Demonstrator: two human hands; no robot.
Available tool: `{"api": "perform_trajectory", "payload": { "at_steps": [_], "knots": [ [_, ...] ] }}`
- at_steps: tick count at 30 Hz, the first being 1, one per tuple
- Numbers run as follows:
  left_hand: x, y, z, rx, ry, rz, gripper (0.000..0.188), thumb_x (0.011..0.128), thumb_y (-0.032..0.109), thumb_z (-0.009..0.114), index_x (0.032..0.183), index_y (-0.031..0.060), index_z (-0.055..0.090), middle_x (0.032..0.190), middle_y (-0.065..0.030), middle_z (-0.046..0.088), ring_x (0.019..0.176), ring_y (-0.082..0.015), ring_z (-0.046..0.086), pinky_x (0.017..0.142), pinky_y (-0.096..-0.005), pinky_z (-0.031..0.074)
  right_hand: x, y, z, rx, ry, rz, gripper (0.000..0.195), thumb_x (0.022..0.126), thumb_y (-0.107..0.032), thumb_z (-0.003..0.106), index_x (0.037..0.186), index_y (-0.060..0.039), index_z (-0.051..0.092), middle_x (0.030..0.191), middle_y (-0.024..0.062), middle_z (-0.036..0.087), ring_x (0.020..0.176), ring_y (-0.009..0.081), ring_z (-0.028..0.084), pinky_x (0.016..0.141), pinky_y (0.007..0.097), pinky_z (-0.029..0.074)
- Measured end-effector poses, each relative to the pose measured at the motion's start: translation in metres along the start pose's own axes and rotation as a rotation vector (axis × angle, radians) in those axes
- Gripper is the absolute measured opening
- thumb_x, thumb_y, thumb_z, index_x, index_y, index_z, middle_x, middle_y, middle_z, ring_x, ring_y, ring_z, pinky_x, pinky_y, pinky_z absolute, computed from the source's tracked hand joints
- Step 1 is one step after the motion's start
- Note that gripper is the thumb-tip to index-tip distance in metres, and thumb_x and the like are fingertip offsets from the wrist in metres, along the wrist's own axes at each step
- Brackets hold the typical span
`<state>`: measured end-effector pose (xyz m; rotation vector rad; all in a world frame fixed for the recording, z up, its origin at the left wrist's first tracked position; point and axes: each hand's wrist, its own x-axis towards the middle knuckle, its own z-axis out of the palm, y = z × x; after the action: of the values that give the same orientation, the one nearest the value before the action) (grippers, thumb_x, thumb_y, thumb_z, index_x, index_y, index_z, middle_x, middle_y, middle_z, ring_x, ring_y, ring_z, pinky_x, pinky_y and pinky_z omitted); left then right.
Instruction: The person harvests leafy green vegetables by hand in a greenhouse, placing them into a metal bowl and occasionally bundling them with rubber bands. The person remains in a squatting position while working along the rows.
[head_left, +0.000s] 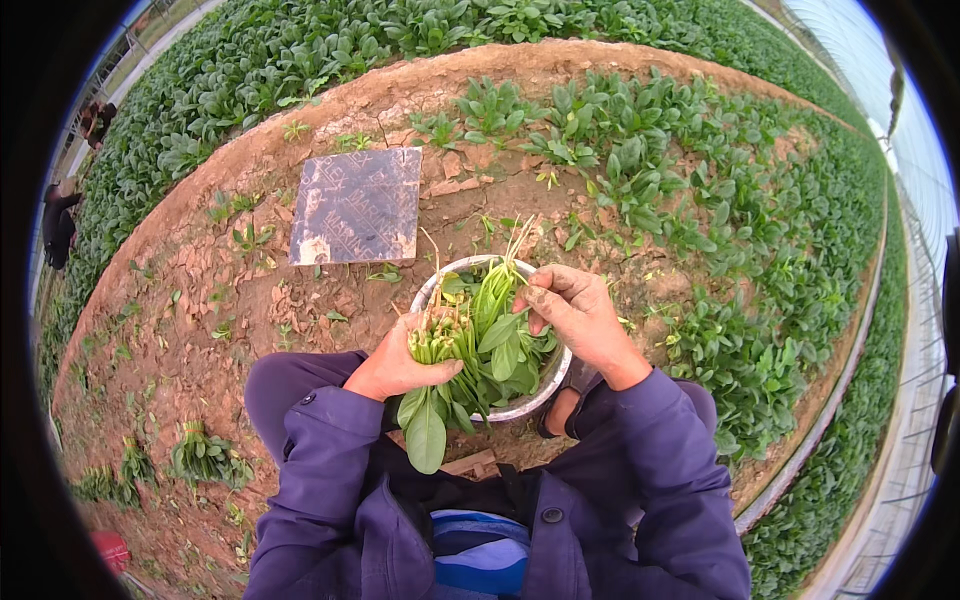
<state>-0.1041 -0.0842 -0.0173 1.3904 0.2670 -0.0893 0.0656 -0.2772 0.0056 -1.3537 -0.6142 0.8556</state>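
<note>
My left hand (390, 367) is closed around a bunch of leafy greens (436, 346), possibly spinach, with the cut stem ends pointing up and broad leaves hanging below. This bunch is over the left side of a round metal basin (556, 379) between my legs. More greens (496, 289) lie in the basin, their thin roots sticking up past the far rim. Over the basin's right rim, my right hand (581, 319) pinches a thin green stem (523, 277) between thumb and forefinger. The fingers partly hide what they grip.
A dark printed board (356, 206) lies on cracked soil beyond the basin. Growing greens (630, 165) stand ahead and to the right. Tied bundles (196, 450) sit at left, near a red object (111, 551). Two people (58, 225) are at the far left edge.
</note>
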Motion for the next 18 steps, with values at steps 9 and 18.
{"api": "perform_trajectory", "payload": {
  "at_steps": [9,18],
  "knots": [
    [-0.006,-0.002,-0.005,0.082,-0.049,0.004,0.054,0.071,0.003,0.077,0.122,-0.0021,0.058,0.105,-0.0018,0.066,0.097,-0.0089,0.059,0.089,-0.0282,0.048,-0.003,-0.011,-0.003,0.03,-0.085,0.263,0.03,0.101,-0.032,0.053,0.098,-0.0039,0.061,0.066,0.0025,0.061,0.046,0.0055,0.049,0.043,0.0178,0.038],
    [-0.008,0.0,-0.009,0.08,-0.067,-0.045,0.054,0.072,0.004,0.077,0.122,-0.0025,0.058,0.106,-0.0023,0.066,0.099,-0.0091,0.058,0.09,-0.029,0.047,-0.009,-0.013,-0.014,0.39,-0.231,0.376,0.016,0.095,-0.019,0.062,0.093,-0.0029,0.06,0.064,0.0018,0.052,0.047,0.0065,0.04,0.04,0.0218,0.027]
  ]
}}
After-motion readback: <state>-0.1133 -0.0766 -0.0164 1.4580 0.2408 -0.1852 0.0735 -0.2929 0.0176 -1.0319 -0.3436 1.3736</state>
